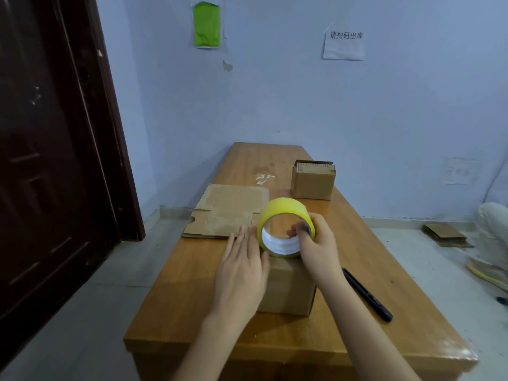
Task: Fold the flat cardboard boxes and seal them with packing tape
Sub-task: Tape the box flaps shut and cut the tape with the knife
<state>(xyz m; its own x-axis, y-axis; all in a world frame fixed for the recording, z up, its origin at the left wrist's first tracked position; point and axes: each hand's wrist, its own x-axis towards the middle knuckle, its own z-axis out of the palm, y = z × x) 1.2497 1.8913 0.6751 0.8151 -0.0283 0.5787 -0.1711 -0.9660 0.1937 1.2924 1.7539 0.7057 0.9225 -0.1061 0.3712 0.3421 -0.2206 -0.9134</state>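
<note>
A folded cardboard box (288, 290) is set near the middle of the wooden table (192, 298), and the left hand (242, 273) is laid flat on its top with the fingers straight. A roll of yellow tape (284, 228) is gripped by the right hand (316, 248) at the box's far edge, fingers hooked through the core. A flat cardboard sheet (228, 213) lies just beyond, a second folded box (313, 181) farther back, and a black pen (367, 294) to the right.

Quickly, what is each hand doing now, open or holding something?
Left hand: open, fingers straight, lying flat on the cardboard box.
Right hand: holding the yellow tape roll, fingers through its core.
</note>
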